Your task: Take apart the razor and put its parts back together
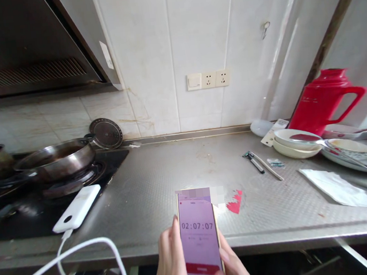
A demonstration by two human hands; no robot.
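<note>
A phone [199, 241] is held upright at the bottom centre, its lit screen showing 02:07:07 above a red bar. My left hand [172, 261] wraps round its left edge, fingers closed. On the right edge my right hand [231, 263] grips it too. A thumb lies over the lower right of the screen. Just beyond the phone, a torn red scrap [235, 202] lies on the steel counter [160, 170]. Part of the area by the phone's top is pixelated.
At left, a pan [61, 161] sits on the black stove [24, 215], with a white power bank [78, 210] and cable [115, 249] in front. Rightward are a razor [255, 163], a white paper [341, 188], stacked bowls [294, 150] and a red thermos [320, 101].
</note>
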